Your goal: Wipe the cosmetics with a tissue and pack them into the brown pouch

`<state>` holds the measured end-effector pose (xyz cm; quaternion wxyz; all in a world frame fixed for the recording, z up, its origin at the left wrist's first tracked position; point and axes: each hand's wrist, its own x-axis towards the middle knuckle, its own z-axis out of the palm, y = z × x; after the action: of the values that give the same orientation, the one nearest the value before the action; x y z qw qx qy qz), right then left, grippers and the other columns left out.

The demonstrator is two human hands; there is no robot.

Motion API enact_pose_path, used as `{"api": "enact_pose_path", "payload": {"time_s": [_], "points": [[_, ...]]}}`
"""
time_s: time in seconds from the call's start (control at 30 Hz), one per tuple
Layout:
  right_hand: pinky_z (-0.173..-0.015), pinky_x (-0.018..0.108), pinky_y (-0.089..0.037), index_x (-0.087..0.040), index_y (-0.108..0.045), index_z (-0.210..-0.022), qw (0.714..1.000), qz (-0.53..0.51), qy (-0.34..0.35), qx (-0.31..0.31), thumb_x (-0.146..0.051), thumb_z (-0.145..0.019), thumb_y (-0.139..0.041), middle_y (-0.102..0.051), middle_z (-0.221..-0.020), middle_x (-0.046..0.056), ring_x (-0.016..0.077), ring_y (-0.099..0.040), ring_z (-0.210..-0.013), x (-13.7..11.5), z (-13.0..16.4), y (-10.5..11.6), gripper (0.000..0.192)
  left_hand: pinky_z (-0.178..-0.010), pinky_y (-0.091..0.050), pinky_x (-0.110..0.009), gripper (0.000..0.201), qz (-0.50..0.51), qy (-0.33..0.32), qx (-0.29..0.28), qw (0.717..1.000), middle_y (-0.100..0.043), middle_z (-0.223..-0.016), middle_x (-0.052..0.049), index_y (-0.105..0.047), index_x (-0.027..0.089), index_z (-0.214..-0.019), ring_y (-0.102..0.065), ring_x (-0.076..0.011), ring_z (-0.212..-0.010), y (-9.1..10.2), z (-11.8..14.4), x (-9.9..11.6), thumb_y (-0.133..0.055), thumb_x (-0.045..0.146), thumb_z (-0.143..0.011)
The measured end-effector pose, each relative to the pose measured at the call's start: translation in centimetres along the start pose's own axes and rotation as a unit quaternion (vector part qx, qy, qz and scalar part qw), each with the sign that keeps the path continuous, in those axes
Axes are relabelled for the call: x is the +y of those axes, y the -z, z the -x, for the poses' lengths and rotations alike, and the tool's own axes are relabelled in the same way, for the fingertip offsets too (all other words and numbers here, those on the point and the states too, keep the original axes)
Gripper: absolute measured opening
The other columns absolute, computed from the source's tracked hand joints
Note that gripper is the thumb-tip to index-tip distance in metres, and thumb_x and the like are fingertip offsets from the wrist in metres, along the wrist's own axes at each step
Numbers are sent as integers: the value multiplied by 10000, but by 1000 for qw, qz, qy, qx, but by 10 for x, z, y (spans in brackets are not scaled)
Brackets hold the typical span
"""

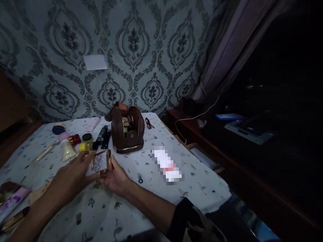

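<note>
A small glittery box with gold edges (101, 161) is held between both my hands just above the patterned tablecloth (142, 192). My left hand (70, 177) wraps its left side, fingers over the top. My right hand (115, 177) holds it from below and the right, thumb against its edge. Behind it stands a brown leather organiser (127, 131) with small items inside.
Cosmetics lie at the back left: dark tubes (103, 134), a yellow-capped bottle (83, 147), small jars (74, 139), a brush (46, 152). A blurred white tube (167, 165) lies to the right. Packets (9, 204) sit at the left edge. A dark cabinet (257, 138) stands right.
</note>
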<state>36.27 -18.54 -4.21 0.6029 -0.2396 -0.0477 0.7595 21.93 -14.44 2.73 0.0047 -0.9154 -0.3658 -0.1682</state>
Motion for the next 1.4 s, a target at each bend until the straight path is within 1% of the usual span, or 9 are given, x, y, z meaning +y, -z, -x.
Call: {"api": "enact_pose_path", "payload": {"time_s": [0.13,0.23,0.3,0.4,0.6,0.8,1.1,1.2,1.4], "points": [[-674,284,-535,-120,-664,-998,999,-10,-26,-25,-611,-986,-260,-691,-781,73,146,-617,-652,4,0,1,636,-713,-518,-356,316,30,-41,114,992,-643,-1109,-81,-613,250,-1125,-647,-274,-977,7,4,17,-443,444,-942],[-679,243,-540,-170,-653,-1002,999,-9,2,-45,-472,-994,-421,-691,-842,27,117,-614,-681,12,1,3,381,-904,-476,-428,322,56,-99,163,980,-645,-1121,-125,-641,213,-1097,-579,-301,-1099,-8,0,35,-417,401,-963],[-689,244,-546,-185,-655,-993,998,11,23,-56,-348,-968,-491,-690,-854,15,122,-626,-710,17,1,5,232,-941,-436,-484,326,54,-116,141,982,-653,-1165,-139,-663,215,-1096,-547,-334,-1152,-21,-6,39,-423,381,-952],[-694,297,-557,-157,-665,-953,997,53,12,-56,-293,-957,-464,-682,-783,32,158,-648,-703,21,3,7,243,-922,-422,-508,359,84,-78,76,991,-683,-1141,-124,-684,227,-1083,-569,-350,-1123,-33,-15,33,-425,423,-930],[-646,339,-550,-100,-661,-990,988,137,-26,-70,-652,-917,-431,-673,-688,63,180,-649,-608,21,10,10,603,-790,-472,-358,480,241,58,-8,969,-735,-970,-68,-681,204,-946,-655,-290,-921,-25,-25,6,-390,583,-895],[-684,353,-557,-161,-598,-1116,982,139,26,-122,-582,-770,-719,-699,-801,28,173,-666,-673,21,19,14,559,-682,-446,-297,517,313,86,1,946,-693,-786,-34,-631,188,-769,-624,-250,-804,-35,-24,-2,-393,635,-879],[-672,319,-556,-115,-647,-1078,991,97,16,-96,-539,-938,-500,-717,-847,82,183,-672,-714,10,17,12,471,-579,-443,-271,520,474,192,14,859,-647,-766,-20,-642,171,-988,-579,-201,-670,-46,-19,-9,-524,641,-799],[-703,334,-557,-105,-655,-1078,997,57,16,-58,-546,-970,-413,-723,-854,99,188,-670,-725,6,15,11,514,-605,-470,-283,515,468,191,35,862,-660,-856,-43,-630,176,-1042,-603,-214,-727,-50,-14,-1,-510,621,-812],[-797,401,-558,-135,-639,-1135,998,10,45,-44,-501,-989,-380,-739,-893,90,206,-670,-791,-1,16,7,472,-908,-484,-400,524,443,141,61,883,-616,-1191,-107,-508,191,-1270,-585,-276,-1079,-62,-6,7,-497,526,-868]]}}
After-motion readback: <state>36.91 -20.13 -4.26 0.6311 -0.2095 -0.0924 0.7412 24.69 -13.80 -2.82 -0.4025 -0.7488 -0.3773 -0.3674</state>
